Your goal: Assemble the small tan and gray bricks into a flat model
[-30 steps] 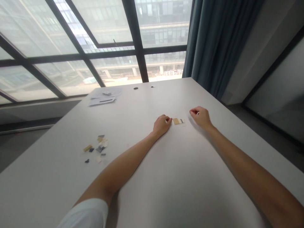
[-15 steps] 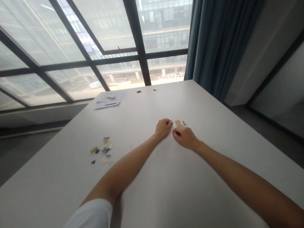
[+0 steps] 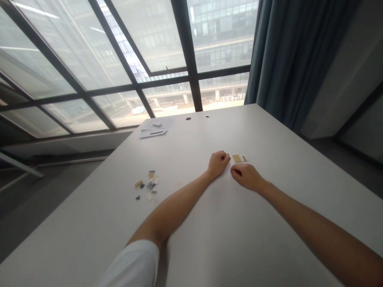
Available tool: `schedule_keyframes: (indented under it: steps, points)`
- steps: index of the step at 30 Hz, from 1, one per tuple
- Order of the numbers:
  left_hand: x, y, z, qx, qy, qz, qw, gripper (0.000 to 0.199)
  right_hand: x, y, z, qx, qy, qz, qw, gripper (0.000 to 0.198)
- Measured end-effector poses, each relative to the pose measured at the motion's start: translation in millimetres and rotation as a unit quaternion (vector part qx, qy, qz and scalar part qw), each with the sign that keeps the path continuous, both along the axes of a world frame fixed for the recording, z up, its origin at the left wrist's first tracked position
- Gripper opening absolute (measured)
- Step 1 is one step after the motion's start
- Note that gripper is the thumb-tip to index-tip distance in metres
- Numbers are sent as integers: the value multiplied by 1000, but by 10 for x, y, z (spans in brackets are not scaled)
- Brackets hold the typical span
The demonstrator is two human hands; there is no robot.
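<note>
My left hand (image 3: pixel 219 162) rests on the white table (image 3: pixel 203 235) with its fingers curled into a loose fist. Close to it, a little nearer to me, lies my right hand (image 3: pixel 247 176), curled as well, with a dark hollow inside the fingers. I see nothing held in either one. Just beyond the hands sits a small flat assembly of toy building bricks (image 3: pixel 237 158), tan on the left and pale with a dark strip on the right. Neither hand appears to touch it. Off to the left, loose bricks (image 3: pixel 138 183) in tan, grey, white and black lie scattered.
Paper sheets (image 3: pixel 153 132) with a small white object on top lie at the far left of the table. Two small dark round spots (image 3: pixel 188 118) are by its far edge. Windows (image 3: pixel 167 95) and a blue curtain (image 3: pixel 278 59) stand behind.
My view has swung left, so everything sits further right in the picture. Both hands keep their curled pose beside the brick assembly, and the loose bricks have not moved on the table.
</note>
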State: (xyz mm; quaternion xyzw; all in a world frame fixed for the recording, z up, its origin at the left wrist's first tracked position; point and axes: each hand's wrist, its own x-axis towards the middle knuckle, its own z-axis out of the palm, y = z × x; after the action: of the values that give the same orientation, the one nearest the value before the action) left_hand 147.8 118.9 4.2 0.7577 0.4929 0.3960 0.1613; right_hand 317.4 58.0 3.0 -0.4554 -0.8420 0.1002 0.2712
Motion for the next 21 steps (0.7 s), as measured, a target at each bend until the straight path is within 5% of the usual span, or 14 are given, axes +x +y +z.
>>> schedule_keyframes:
  steps: [9, 16, 21]
  points:
    - [-80, -36, 53, 17, -66, -12, 998, 38, 12, 30, -39, 6, 1, 14, 1000, 22]
    - [-281, 39, 490, 11, -79, 5, 997, 34, 7, 24, -53, 3, -2, 16, 1000, 23]
    - [-743, -36, 799, 14, -8, 7, 1000, 34, 12, 36, -76, -6, 1, 16, 1000, 23]
